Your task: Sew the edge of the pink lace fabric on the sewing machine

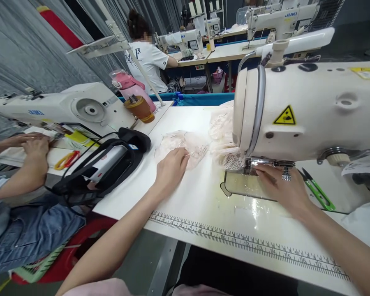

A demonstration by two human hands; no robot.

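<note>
My left hand [172, 169] is closed at the near edge of a pale pink lace piece [200, 150], thumb and fingertips pinched on it, flat on the white table. Just left of the needle area of the sewing machine [314, 107], more bunched pale lace [223, 127] runs up to the presser foot [249, 164]. My right hand [285, 191] reaches in from the right. Its fingers are drawn together beside the presser foot, the tips partly hidden by the metal parts; what they hold there, if anything, I cannot make out.
Green-handled thread snips [319, 191] lie right of my right hand. A printed ruler [234, 242] follows the table's front edge. On the left are a black headset-like device [111, 164], a brown cup [141, 109], a pink bottle [132, 86] and a co-worker's hands [35, 144].
</note>
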